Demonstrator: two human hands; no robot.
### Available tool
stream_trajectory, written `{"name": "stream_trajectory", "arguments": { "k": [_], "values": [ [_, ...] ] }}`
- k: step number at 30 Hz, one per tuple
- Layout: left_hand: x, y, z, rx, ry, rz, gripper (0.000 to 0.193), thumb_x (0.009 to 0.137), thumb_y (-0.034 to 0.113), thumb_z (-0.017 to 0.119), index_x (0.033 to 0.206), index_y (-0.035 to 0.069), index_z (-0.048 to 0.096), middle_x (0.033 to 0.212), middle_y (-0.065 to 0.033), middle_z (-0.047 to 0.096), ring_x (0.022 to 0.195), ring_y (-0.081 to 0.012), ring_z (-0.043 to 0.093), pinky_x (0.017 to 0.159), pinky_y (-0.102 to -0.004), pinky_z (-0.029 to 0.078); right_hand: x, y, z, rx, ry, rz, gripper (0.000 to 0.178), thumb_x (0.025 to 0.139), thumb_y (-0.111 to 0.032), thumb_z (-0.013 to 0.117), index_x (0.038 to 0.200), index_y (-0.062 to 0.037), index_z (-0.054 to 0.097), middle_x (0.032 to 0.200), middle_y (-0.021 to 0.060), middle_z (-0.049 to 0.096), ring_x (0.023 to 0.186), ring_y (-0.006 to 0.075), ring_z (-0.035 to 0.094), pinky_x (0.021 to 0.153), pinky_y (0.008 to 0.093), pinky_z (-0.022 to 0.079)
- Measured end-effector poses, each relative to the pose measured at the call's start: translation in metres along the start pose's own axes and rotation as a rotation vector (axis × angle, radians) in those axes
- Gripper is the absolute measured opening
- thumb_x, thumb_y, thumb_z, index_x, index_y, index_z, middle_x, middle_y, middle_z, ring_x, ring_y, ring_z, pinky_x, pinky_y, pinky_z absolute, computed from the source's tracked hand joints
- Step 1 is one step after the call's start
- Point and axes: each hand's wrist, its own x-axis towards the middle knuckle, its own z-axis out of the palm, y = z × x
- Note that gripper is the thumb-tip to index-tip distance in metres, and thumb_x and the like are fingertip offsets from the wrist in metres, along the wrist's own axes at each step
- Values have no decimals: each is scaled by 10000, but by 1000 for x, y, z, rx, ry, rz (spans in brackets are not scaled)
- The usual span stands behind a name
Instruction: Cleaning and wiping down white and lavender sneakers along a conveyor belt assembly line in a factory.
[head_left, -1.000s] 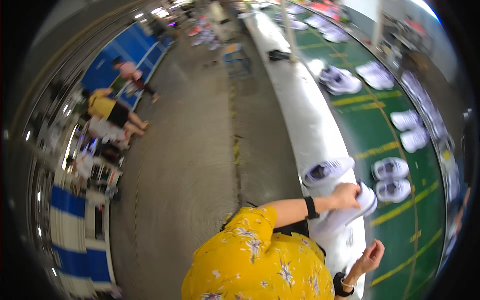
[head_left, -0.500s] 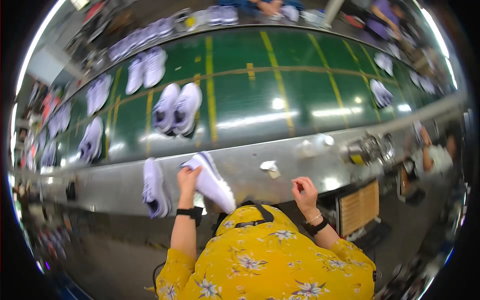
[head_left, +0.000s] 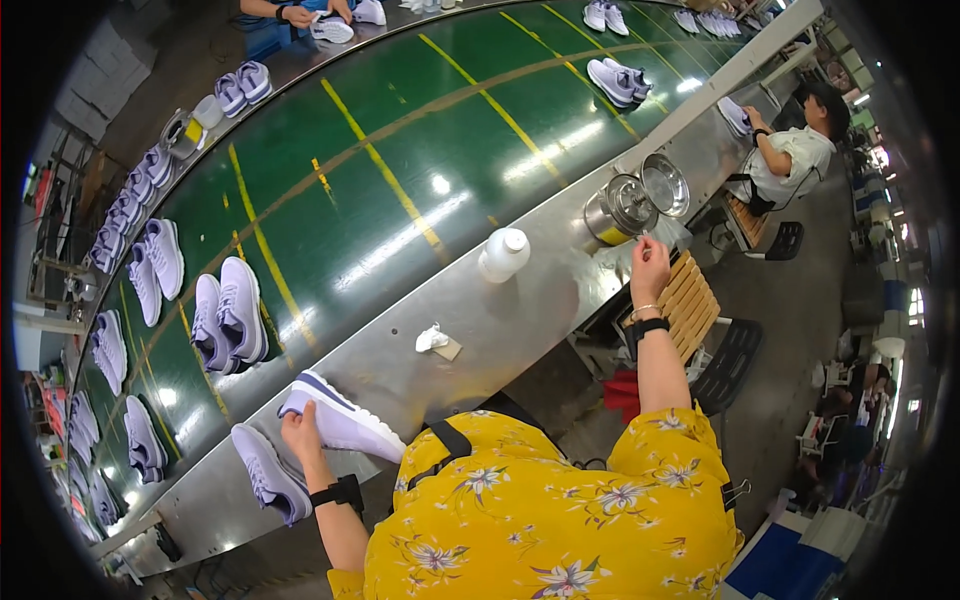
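Moved the right hand (head_left: 651, 268) since the earlier frame, from over the near edge of the desk (head_left: 520, 325), well apart from the metal pot (head_left: 606, 222), to just beside that pot, right of the white bottle (head_left: 505, 255). Turned the view too, bringing the bottle from a blur to a sharp shape near the middle. Kept the left hand (head_left: 303, 435) on the lilac shoe (head_left: 345, 415), left of the bottle and nearer the body, with the second shoe (head_left: 268, 475) just beside, farther left of the bottle.

Closed the left grip round the side of the lilac shoe. Brought the right grip's fingertips together, but could not tell whether pinching anything.

Held the lilac shoe tilted, long axis slanting from the left hand down toward the yellow shirt (head_left: 560, 510), sole edge turned to the bottle's side. Could not tell toe from heel. Saw the second shoe pointing its toe leftward and away from the body.

Noted a smooth pale upper, dark purple band and thick, notched white sole on the held shoe; shiny steel on the desk; rounded, opaque walls on the bottle; crumpled tissue (head_left: 430, 338) left of the bottle and nearer; glossy green belt (head_left: 470, 150) beyond the bottle, striped yellow; slatted wooden seat (head_left: 690, 305) to the bottle's right.
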Motion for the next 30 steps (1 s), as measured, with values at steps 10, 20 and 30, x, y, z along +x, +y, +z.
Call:
{"name": "stream_trajectory", "arguments": {
  "k": [10, 20, 30],
  "values": [
    [-6, 2, 0, -101, -30, -52, 197, 892, 128, 747, 946, -27, 637, 806, -13, 651, 672, -75, 556, 604, -233, 432, 30, 46, 13, -210, -20, 0, 156, 904, -210, 651, 1009, -113, 710, 1007, 72, 671, 814, 302, 663, 723, 399, 530],
    [-11, 9, 2, -64, -36, -51, 203, 899, 145, 737, 941, -19, 625, 805, -4, 636, 673, -71, 533, 599, -229, 418, 5, 41, 18, -196, 1, -128, 84, 869, -141, 690, 933, -86, 696, 938, 84, 661, 775, 303, 657, 665, 396, 539],
    [-11, 15, 3, 0, -46, -23, 196, 896, 122, 740, 925, -25, 614, 824, -19, 643, 696, -75, 543, 618, -236, 432, -118, -39, 17, 285, -499, -58, 78, 844, -66, 702, 922, -68, 701, 834, 72, 641, 641, 202, 597, 596, 314, 494]
  ]
}}
